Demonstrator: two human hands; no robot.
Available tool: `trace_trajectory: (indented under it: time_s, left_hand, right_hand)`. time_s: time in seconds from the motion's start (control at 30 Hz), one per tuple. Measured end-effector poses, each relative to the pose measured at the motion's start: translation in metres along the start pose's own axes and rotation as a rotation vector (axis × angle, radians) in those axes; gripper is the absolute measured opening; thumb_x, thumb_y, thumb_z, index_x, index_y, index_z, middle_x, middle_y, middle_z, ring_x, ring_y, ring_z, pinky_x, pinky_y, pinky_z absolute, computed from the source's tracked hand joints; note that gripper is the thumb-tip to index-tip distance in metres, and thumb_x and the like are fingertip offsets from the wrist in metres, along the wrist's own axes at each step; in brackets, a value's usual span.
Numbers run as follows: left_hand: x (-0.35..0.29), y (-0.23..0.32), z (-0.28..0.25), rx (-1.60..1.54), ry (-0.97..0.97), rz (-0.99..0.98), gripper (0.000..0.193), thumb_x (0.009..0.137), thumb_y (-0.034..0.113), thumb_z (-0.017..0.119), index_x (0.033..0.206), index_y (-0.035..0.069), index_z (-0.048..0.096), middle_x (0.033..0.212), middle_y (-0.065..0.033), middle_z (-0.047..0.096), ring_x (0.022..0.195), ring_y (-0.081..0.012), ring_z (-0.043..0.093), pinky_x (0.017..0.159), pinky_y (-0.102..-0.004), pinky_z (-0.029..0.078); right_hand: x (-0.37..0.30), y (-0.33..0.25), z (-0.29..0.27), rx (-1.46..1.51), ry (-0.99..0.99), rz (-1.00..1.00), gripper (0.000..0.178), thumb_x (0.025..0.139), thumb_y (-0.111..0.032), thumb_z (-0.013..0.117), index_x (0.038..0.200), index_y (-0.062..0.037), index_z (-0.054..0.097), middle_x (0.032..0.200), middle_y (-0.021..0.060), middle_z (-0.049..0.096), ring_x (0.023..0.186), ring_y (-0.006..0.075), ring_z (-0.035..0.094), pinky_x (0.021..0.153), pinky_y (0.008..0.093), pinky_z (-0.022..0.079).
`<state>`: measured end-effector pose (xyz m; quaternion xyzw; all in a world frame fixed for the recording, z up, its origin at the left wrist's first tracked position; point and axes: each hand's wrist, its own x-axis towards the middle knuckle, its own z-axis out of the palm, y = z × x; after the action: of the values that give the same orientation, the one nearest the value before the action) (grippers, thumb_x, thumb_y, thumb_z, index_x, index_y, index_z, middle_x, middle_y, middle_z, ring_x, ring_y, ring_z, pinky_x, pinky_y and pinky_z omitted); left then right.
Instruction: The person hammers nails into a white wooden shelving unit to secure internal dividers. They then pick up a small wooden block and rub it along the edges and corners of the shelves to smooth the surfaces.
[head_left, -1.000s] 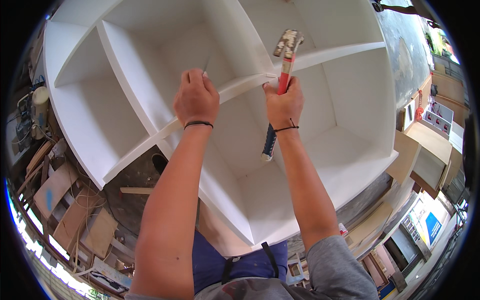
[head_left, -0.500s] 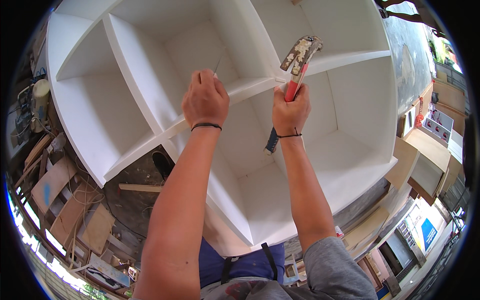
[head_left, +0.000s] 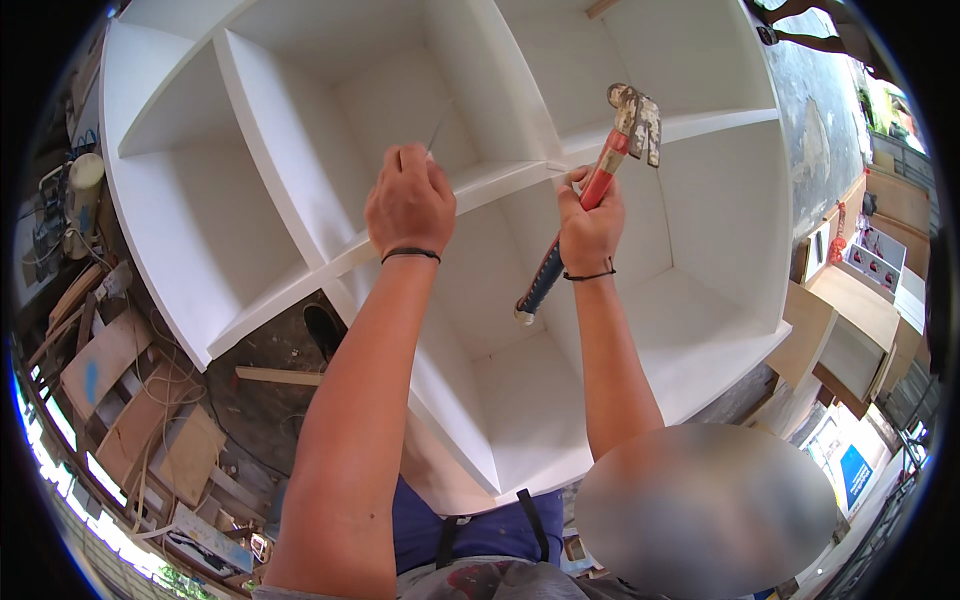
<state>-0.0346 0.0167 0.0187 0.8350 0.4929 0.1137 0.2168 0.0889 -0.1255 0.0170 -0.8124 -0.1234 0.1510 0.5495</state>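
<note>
A large white shelf unit (head_left: 300, 200) with several open compartments lies below me. My left hand (head_left: 410, 205) is closed around a thin nail-like metal pin (head_left: 437, 130), held at the edge of a shelf board (head_left: 500, 178). My right hand (head_left: 590, 225) grips a claw hammer (head_left: 600, 180) by its red and dark blue handle, near the middle. The worn metal head (head_left: 638, 118) is raised to the right of the left hand, above the same board. Both wrists wear a thin black band.
Wood offcuts and boards (head_left: 110, 360) lie scattered at the left, with a loose wooden strip (head_left: 275, 376) on the dark floor. A black shoe (head_left: 325, 330) shows beside the shelf unit. Wooden cabinets (head_left: 850, 330) stand at the right.
The hammer head has swung up and to the right, away from the board. The left hand stays at the shelf edge with the pin.
</note>
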Motion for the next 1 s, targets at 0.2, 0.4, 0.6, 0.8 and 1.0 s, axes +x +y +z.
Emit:
trace_trajectory:
  time_s: [0.2,0.4,0.6,0.8,1.0]
  left_hand:
    - [-0.008,-0.004,0.002,-0.001,-0.002,-0.006,0.011,0.093,0.023,0.049,0.098,0.013,0.053,0.1,-0.005,0.06,0.083,-0.0337,0.062,0.068,-0.0456,0.049]
    - [-0.004,-0.003,0.002,-0.009,-0.005,-0.009,0.012,0.093,0.024,0.048,0.097,0.013,0.053,0.1,-0.0063,0.06,0.084,-0.035,0.062,0.068,-0.047,0.049]
    - [0.0,0.002,0.002,0.003,0.01,-0.011,0.014,0.094,0.024,0.048,0.1,0.014,0.054,0.103,-0.0072,0.061,0.087,-0.0357,0.062,0.07,-0.048,0.049]
    - [-0.001,0.0,0.003,0.024,-0.022,-0.044,0.011,0.095,0.023,0.048,0.099,0.014,0.052,0.1,-0.0053,0.06,0.083,-0.0328,0.064,0.067,-0.0466,0.049]
    - [-0.001,0.002,0.002,0.057,-0.01,-0.041,0.012,0.096,0.024,0.049,0.099,0.013,0.051,0.099,-0.0042,0.06,0.081,-0.0308,0.064,0.066,-0.0452,0.049]
  right_hand:
    - [-0.008,-0.005,-0.005,0.038,-0.021,0.028,0.016,0.078,0.001,0.061,0.091,-0.0054,0.054,0.074,-0.0008,0.048,0.067,0.0107,0.047,0.066,0.0257,0.043]
    - [-0.006,-0.007,-0.009,0.119,-0.08,0.08,0.016,0.081,0.001,0.061,0.094,-0.0053,0.055,0.074,-0.0032,0.046,0.065,0.0051,0.044,0.061,0.0221,0.04]
    - [-0.008,-0.002,-0.023,-0.035,0.004,-0.095,0.017,0.082,-0.005,0.067,0.094,-0.0033,0.055,0.082,0.0022,0.061,0.068,0.0119,0.052,0.067,0.0251,0.044]
    - [-0.006,-0.044,-0.087,-0.355,0.029,0.272,0.024,0.084,-0.012,0.066,0.102,-0.0014,0.054,0.087,0.0118,0.065,0.072,0.0204,0.061,0.069,0.0354,0.048]
    - [0.007,-0.02,-0.104,-0.478,0.097,0.135,0.034,0.088,-0.017,0.06,0.117,-0.0031,0.049,0.083,0.0151,0.065,0.073,0.0322,0.064,0.07,0.0414,0.049]
